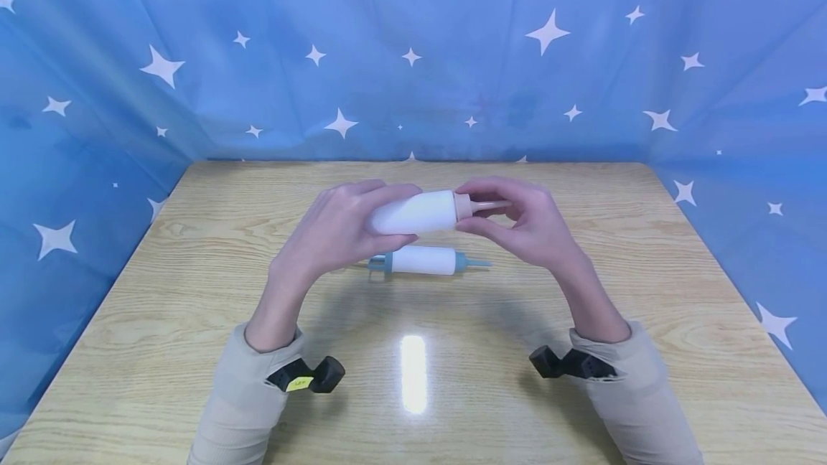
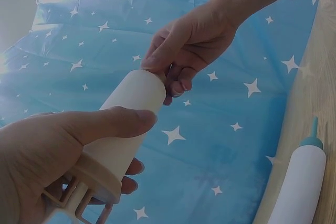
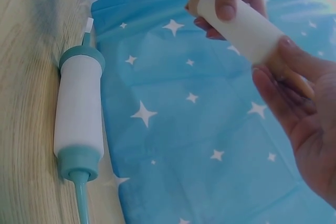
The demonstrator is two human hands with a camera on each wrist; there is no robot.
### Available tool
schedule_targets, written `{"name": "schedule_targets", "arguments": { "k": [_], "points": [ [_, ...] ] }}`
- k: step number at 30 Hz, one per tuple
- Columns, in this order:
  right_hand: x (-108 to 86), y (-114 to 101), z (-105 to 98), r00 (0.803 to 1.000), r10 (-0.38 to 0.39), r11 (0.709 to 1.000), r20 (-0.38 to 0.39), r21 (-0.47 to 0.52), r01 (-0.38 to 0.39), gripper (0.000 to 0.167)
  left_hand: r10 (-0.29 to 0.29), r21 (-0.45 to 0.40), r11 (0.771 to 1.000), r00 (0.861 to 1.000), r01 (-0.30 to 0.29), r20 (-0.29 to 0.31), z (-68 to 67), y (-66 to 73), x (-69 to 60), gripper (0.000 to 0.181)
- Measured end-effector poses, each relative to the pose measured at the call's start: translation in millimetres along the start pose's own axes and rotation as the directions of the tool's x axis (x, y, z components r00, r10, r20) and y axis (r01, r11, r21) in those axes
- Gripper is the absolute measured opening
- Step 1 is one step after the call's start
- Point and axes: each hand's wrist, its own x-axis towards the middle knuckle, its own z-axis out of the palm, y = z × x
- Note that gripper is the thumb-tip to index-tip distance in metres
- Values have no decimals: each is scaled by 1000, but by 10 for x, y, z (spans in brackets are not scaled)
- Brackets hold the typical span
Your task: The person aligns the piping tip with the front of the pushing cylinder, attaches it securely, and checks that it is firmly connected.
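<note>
A syringe with a white barrel and beige ends [image 1: 416, 212] is held nearly level above the table, its thin nozzle pointing right. My left hand [image 1: 339, 224] grips the barrel near its handle end, thumb along the side; the left wrist view shows the beige frame-like handle [image 2: 89, 195] below that hand. At the other end my right hand [image 1: 526, 224] pinches the beige nozzle cap [image 1: 462, 207] between thumb and fingers. Below both hands a second syringe with a white barrel and teal ends [image 1: 423, 260] lies on the table, untouched.
The wood-grain table [image 1: 194, 350] stretches under both arms. A blue cloth with white stars [image 1: 491, 56] hangs behind it and along the sides. A bright light reflection falls on the table's middle. Dark wrist cameras sit on both sleeves.
</note>
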Motion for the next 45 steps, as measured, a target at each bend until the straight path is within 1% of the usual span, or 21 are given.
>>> {"name": "schedule_targets", "arguments": {
  "k": [6,9,13,18,22,26,31,41,45],
  "points": [
    [-10,8,-4,1000,30,999,-1,-42,-30,35,9,6,1000,1000,-10,3,10,5,7,50],
    [-11,14,4,999,34,999,-9,-43,-34,35,12,12,1000,1000,-12,2,16,2,7,50],
    [-8,17,24,999,33,999,-24,-14,-33,39,11,16,1000,1000,-11,-1,23,-8,4,49],
    [-16,9,26,999,45,999,-18,5,-45,45,12,14,1000,1000,-11,-4,20,-10,4,48],
    [-20,-8,12,998,65,998,-2,-12,-65,50,16,7,1000,1000,-16,-9,14,-5,3,48],
    [-18,-19,12,998,63,997,1,-34,-63,52,16,1,1000,1000,-16,-11,13,2,5,48],
    [-19,-20,16,998,62,997,3,-38,-62,47,16,-3,1000,1000,-16,-12,12,2,4,49],
    [-19,-17,7,996,89,996,19,5,-89,30,22,5,1000,1000,-22,3,13,8,5,50],
    [-21,-19,7,995,99,995,24,13,-100,29,24,7,1000,1000,-24,5,18,6,4,50]
  ]
}}
